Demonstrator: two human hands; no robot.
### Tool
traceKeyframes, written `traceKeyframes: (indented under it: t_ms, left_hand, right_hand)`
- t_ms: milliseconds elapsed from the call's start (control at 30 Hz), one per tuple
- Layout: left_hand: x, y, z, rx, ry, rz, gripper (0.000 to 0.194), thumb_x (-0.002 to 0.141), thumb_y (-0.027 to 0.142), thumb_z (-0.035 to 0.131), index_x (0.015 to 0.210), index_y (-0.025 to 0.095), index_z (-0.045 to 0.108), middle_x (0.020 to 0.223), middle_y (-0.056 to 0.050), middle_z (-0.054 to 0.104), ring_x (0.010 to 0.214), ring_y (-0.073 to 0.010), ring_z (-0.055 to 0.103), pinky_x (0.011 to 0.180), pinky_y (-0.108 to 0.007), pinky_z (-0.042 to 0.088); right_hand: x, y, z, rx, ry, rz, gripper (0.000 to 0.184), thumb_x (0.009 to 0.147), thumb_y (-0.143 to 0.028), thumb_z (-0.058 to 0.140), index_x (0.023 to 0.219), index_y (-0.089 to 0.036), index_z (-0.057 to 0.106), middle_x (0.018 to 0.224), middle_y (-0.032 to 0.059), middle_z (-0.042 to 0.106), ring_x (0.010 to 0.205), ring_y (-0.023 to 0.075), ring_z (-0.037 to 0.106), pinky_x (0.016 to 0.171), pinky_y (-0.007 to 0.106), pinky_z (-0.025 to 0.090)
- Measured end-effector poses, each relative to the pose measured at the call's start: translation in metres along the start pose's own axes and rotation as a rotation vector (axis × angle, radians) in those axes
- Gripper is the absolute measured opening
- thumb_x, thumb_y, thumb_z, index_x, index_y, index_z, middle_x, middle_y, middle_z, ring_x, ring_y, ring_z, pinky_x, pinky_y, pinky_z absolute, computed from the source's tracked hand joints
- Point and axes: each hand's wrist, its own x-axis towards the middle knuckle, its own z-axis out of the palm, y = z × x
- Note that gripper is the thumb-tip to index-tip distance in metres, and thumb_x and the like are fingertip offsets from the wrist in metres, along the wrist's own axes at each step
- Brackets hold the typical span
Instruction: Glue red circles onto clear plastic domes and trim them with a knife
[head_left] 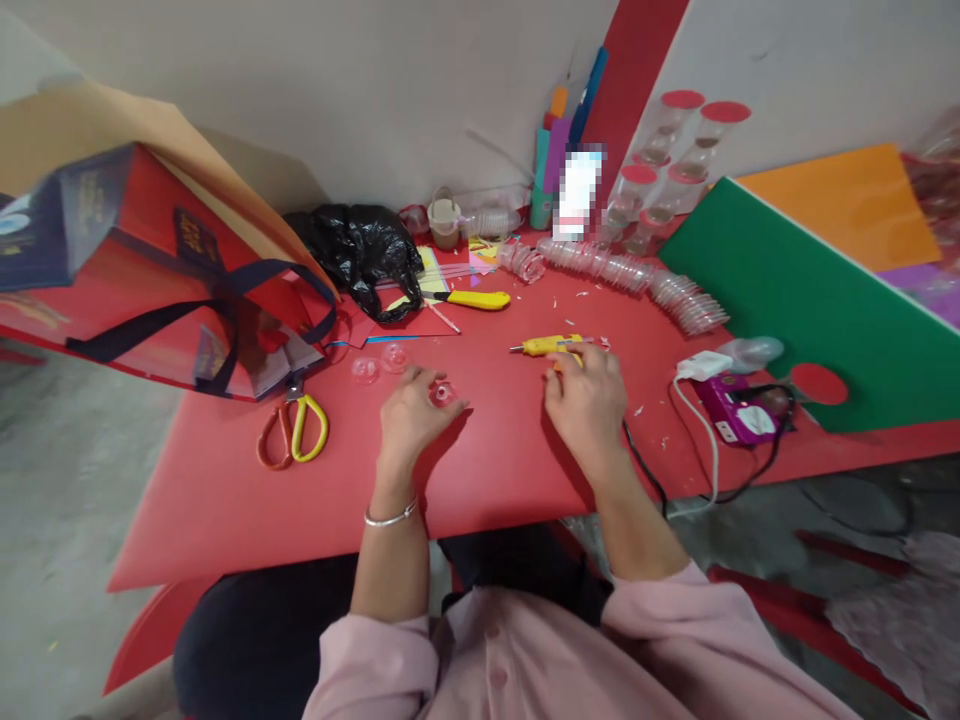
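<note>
While the left hand has its grip curled around a clear piece near the middle of the table, the right hand reaches over the rear of the yellow glue gun, and whether that grip holds it cannot be told. Two more clear pieces lie near the left hand, with scissors farther left.
</note>
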Motion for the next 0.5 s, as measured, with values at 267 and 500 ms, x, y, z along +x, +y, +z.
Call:
traceKeyframes:
  t_ms: [267,500]
  left_hand:
    - [-0.002,-0.002,0.000,0.031,-0.055,0.079,0.052,0.075,0.044,0.084,0.123,0.029,0.070,0.123,-0.008,0.068,0.105,-0.0286,0.070,0.088,-0.037,0.054]
    - [0.003,-0.006,0.005,-0.002,-0.001,0.012,0.034,0.079,0.033,0.078,0.111,0.024,0.074,0.116,-0.011,0.069,0.099,-0.0287,0.069,0.084,-0.039,0.053]
  right_hand:
    - [0.022,-0.067,0.051,0.301,-0.070,-0.395,0.039,0.101,-0.015,0.048,0.131,-0.022,0.071,0.136,0.0121,0.066,0.121,0.0257,0.059,0.105,0.041,0.046]
    - [0.011,-0.055,0.074,0.379,0.018,-0.330,0.042,0.102,-0.018,0.045,0.135,-0.024,0.070,0.121,0.0097,0.070,0.112,0.0201,0.066,0.099,0.032,0.052]
